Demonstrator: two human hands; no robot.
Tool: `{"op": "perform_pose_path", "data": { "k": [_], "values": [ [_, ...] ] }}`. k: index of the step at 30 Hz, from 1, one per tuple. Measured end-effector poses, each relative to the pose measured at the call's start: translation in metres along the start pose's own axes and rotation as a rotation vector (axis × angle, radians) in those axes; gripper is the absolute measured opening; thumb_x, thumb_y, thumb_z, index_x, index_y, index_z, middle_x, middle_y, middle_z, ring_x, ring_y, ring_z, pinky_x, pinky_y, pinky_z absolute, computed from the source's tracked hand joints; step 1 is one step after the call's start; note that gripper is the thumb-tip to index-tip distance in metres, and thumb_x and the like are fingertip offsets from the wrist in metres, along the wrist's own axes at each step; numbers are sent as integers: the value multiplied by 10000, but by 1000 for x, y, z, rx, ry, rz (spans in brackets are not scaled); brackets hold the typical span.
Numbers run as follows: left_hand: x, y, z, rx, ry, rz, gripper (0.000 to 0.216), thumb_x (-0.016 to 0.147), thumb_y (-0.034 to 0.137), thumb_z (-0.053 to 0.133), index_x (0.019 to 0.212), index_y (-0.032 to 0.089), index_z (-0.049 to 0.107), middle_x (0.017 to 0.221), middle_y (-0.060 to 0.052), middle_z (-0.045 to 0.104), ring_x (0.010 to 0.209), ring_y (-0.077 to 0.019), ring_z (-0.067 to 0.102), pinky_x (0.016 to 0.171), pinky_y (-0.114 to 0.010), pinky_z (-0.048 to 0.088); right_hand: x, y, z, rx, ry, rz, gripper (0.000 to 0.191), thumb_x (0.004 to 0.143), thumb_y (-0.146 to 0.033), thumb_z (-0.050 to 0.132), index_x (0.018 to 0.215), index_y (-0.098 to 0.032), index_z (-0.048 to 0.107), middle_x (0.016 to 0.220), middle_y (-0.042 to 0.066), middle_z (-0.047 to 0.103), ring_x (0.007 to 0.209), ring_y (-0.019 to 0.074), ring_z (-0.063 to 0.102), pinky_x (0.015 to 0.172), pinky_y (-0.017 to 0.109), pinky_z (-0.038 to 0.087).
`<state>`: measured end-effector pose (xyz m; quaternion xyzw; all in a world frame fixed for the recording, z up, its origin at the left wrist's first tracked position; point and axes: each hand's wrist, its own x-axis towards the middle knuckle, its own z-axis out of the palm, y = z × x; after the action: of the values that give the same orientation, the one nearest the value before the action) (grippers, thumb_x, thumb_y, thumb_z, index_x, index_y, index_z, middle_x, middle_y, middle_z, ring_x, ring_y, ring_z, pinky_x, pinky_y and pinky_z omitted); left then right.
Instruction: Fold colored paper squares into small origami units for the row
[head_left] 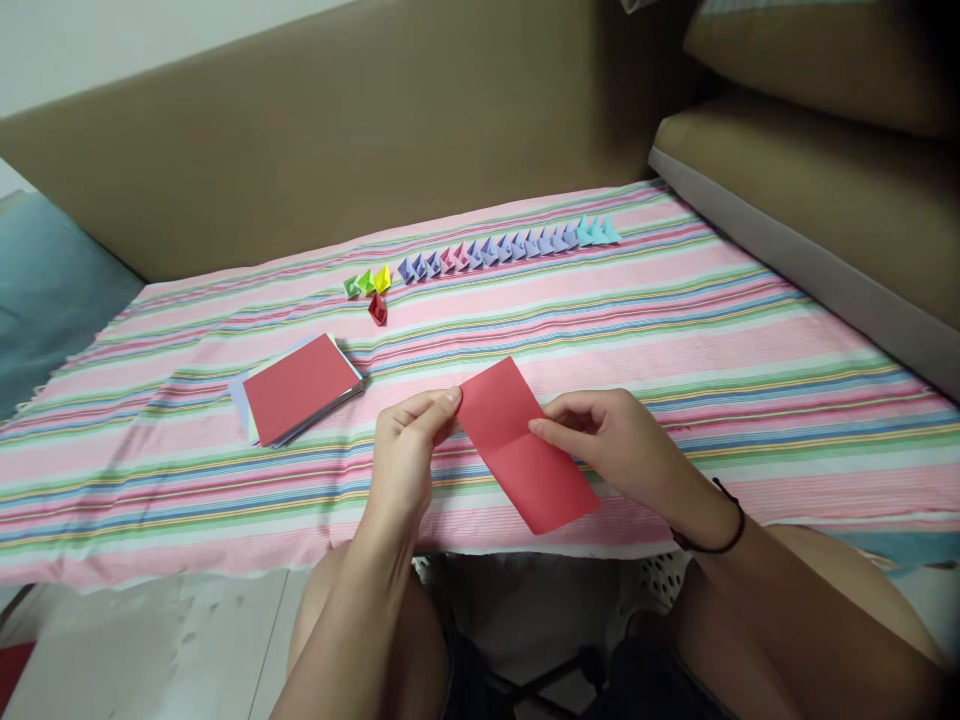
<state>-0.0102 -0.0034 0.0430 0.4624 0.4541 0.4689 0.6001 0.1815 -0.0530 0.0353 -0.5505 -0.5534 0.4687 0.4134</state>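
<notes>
A flat red sheet of paper [517, 440], with a faint crease across its middle, is held tilted above the striped cloth. My left hand [409, 440] pinches its upper left corner between thumb and fingers. On the opposite long edge, my right hand [611, 430] grips the paper with thumb in front and fingers behind. To the left lies a stack of coloured paper [304, 390] with a red sheet on top. Farther back is a small folded dark red paper piece [378, 309].
A row of small folded paper pieces [499, 250] in purple, pink and turquoise runs across the striped cloth [750, 350]. Green and yellow folded pieces [367, 283] sit at its left end. Brown cushions [810, 190] border the right, and a brown backrest [360, 140] stands behind.
</notes>
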Motion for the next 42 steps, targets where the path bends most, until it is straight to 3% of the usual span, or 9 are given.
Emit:
{"op": "perform_pose_path", "data": {
  "k": [5, 10, 14, 17, 20, 25, 27, 33, 42],
  "values": [
    [1, 5, -2, 103, -107, -17, 226, 760, 330, 689, 894, 151, 715, 858, -56, 727, 795, -182, 664, 764, -291, 514, 3, -1, -5, -130, 5, -62, 179, 836, -300, 588, 721, -185, 664, 731, 10, 679, 668, 155, 606, 573, 258, 422],
    [-4, 7, 3, 464, -294, 43, 536, 656, 271, 784, 1156, 193, 607, 920, -59, 736, 895, -225, 672, 778, -299, 508, 5, 0, -4, -565, -98, -296, 172, 848, -181, 547, 727, -162, 668, 724, 31, 663, 687, 169, 593, 620, 288, 396],
    [-8, 6, 5, 598, -360, 99, 418, 696, 295, 753, 1086, 194, 639, 845, -55, 743, 872, -219, 684, 820, -310, 501, 4, 1, 0, -706, -214, -442, 208, 859, -143, 516, 696, -150, 646, 699, 38, 645, 668, 170, 573, 615, 294, 376],
    [-6, 8, 4, 442, -262, 128, 453, 704, 303, 750, 1123, 194, 617, 932, -66, 732, 905, -212, 677, 824, -303, 507, 4, 1, -3, -554, -147, -359, 165, 840, -162, 554, 710, -158, 656, 711, 30, 659, 674, 167, 586, 627, 291, 396],
    [-5, 9, 5, 178, -117, 114, 473, 781, 378, 672, 1209, 216, 550, 1084, -79, 694, 992, -215, 653, 848, -322, 507, 6, 2, -8, -156, 95, -202, 158, 833, -273, 602, 730, -174, 669, 719, 19, 668, 669, 160, 597, 595, 271, 423],
    [-12, -2, 23, -32, -271, -153, 391, 792, 383, 665, 1121, 188, 587, 1081, -97, 698, 944, -225, 674, 822, -336, 528, 14, 11, 0, 360, 375, -53, 179, 774, -345, 678, 709, -179, 686, 726, 19, 677, 702, 167, 620, 619, 266, 475],
    [-16, -8, 33, -85, -299, -191, 374, 769, 343, 699, 1092, 183, 601, 1043, -83, 713, 918, -206, 681, 819, -312, 534, 17, 13, 8, 434, 444, -60, 158, 757, -325, 695, 695, -181, 685, 707, 11, 677, 695, 160, 623, 628, 260, 481],
    [-18, -17, 41, -141, -141, -223, 359, 711, 284, 757, 1018, 142, 636, 978, -75, 727, 852, -162, 683, 742, -233, 552, 19, 16, 25, 460, 545, -90, 186, 749, -338, 694, 664, -177, 654, 673, 4, 661, 640, 146, 597, 607, 258, 471],
    [-22, -30, 54, -234, -49, -233, 334, 608, 245, 812, 901, 147, 683, 853, -34, 729, 788, -163, 677, 750, -274, 542, 19, 12, 38, 552, 594, -43, 281, 795, -409, 614, 630, -204, 516, 644, -12, 560, 613, 130, 529, 557, 255, 426]
  ]
}}
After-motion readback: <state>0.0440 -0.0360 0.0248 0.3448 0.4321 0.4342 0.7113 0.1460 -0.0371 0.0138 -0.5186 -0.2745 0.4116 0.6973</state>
